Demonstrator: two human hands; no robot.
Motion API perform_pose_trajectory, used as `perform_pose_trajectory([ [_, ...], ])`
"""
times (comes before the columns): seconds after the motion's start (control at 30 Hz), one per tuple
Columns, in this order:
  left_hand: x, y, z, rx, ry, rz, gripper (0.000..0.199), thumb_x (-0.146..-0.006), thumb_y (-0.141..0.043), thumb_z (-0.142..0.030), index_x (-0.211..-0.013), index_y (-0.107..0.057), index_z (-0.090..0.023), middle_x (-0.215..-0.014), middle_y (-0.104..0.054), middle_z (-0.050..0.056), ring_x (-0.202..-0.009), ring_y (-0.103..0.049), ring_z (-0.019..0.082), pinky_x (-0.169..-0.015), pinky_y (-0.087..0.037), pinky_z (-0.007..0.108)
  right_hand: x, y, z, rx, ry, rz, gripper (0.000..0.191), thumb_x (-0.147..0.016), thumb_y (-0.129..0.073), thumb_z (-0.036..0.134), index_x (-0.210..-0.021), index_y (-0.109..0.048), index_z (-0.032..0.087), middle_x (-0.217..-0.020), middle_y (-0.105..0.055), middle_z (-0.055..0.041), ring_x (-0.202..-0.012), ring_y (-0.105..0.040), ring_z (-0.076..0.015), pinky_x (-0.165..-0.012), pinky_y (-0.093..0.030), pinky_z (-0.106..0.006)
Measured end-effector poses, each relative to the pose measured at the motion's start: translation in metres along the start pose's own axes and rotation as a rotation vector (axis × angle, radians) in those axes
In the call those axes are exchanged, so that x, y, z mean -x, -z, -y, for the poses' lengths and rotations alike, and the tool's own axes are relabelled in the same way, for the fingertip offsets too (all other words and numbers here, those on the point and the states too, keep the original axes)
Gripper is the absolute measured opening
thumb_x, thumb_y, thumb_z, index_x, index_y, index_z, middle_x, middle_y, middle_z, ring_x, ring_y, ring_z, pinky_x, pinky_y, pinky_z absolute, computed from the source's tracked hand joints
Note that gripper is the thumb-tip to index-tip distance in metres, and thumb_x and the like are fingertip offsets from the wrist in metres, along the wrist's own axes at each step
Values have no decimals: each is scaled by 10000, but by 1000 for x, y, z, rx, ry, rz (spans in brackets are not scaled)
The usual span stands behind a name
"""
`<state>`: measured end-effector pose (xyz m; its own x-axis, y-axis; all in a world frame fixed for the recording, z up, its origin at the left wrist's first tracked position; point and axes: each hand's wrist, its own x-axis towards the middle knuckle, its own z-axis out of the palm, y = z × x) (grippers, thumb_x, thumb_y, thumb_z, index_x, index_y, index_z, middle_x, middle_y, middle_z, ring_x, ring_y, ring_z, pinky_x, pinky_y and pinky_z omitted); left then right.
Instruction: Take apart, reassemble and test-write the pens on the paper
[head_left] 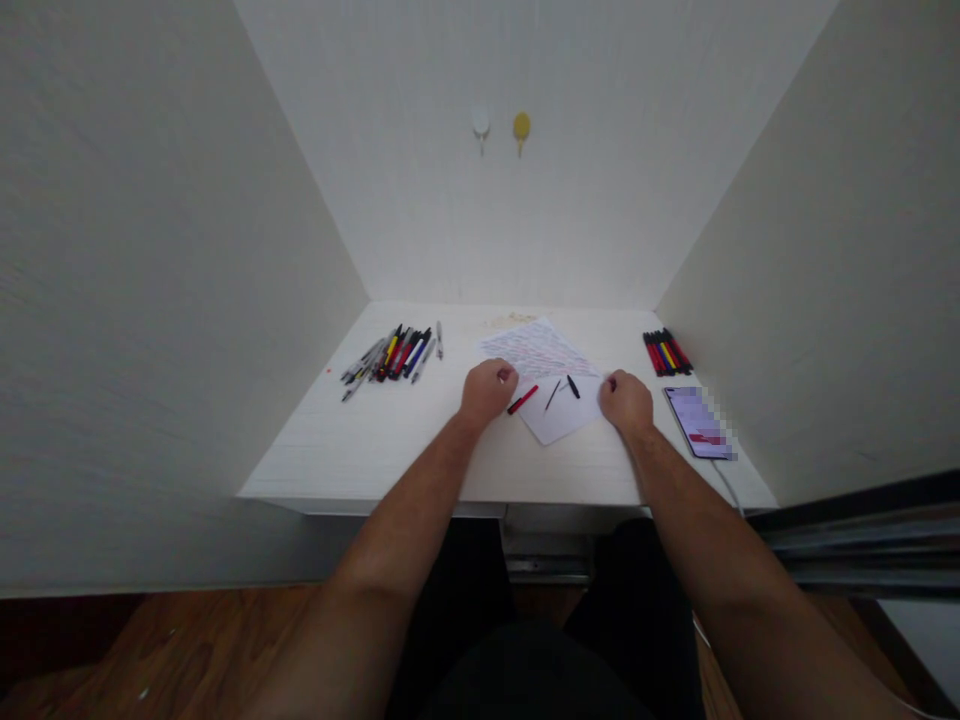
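Observation:
On a sheet of white paper covered in its far part with pen scribbles lie a red pen piece, a thin dark refill and a short black pen piece. My left hand rests in a loose fist at the paper's left edge, just beside the red piece. At the right edge of the sheet, my right hand is also curled into a fist. Nothing sticks out of either fist; the palms are hidden.
A heap of mixed pens lies on the left of the white desk. To the right sit a row of red, black and yellow pens and a phone with a cable. Walls enclose the desk; two hooks hang behind.

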<state>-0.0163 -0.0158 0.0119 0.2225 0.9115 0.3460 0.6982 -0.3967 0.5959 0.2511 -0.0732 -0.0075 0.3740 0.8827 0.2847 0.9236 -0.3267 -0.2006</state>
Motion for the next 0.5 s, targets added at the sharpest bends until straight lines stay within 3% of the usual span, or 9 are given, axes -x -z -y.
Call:
perform_pose_trajectory([
  [0.1, 9, -8, 1, 10, -23, -58, 146, -848, -525, -233, -789, -654, -199, -839, -701, 55, -823, -624, 175, -810, -482, 298, 0, -1, -4, -62, -2, -16, 213, -884, -458, 243, -887, -659, 174, -873, -696, -91, -803, -614, -214, -685, -371, -308],
  [0.23, 13, -15, 4, 11, -83, -27, 113, -838, -561, -240, -804, -660, -198, -850, -692, 53, -822, -614, 177, -801, -483, 307, -3, 2, 5, -262, -67, -167, 249, -887, -436, 255, -885, -668, 164, -852, -702, -87, -790, -611, -206, -721, -405, -302],
  [0.37, 12, -21, 3, -33, -137, 0, 106, -837, -600, -271, -821, -667, -191, -847, -676, 52, -831, -601, 183, -792, -475, 316, -1, 5, 46, -426, -48, -235, 239, -870, -462, 267, -874, -677, 162, -837, -701, -70, -780, -608, -192, -733, -415, -296],
  [0.5, 14, -23, 2, -99, -160, 21, 131, -838, -633, -309, -842, -676, -186, -846, -662, 59, -840, -587, 188, -789, -466, 315, 15, 1, 84, -365, 41, -144, 201, -871, -489, 269, -833, -668, 186, -841, -695, -51, -793, -602, -185, -700, -384, -290],
])
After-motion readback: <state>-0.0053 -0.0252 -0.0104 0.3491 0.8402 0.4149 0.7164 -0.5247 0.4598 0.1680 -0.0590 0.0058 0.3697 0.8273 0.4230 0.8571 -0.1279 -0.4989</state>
